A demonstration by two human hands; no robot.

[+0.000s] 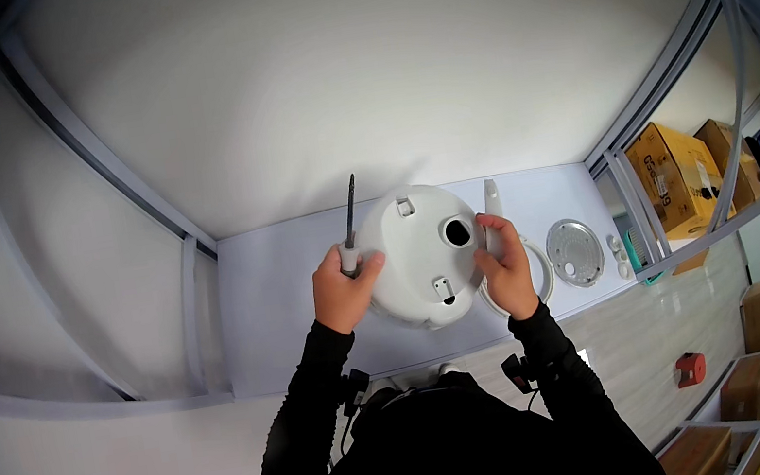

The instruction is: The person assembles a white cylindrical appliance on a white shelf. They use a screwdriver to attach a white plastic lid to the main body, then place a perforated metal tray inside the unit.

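A white round appliance shell (408, 258) is held above the table between my two hands. It has a dark round opening and two small slotted recesses. My left hand (342, 294) is closed around the light handle of a screwdriver (352, 212), whose dark shaft points up and away. The same hand's thumb rests against the shell's left edge. On the other side, my right hand (507, 272) grips the shell's right edge, fingers near the dark opening. Just beyond it lies a white elongated part (491, 193). A white ring (549, 283) is partly hidden behind the right hand.
On the white table (286, 296), a perforated metal disc (580, 247) lies right of the ring, beside small white round parts (618, 255). A teal basket (635, 248) is at the table's right end. Cardboard boxes (671, 181) stand beyond the frame; a red stool (691, 369) is on the floor.
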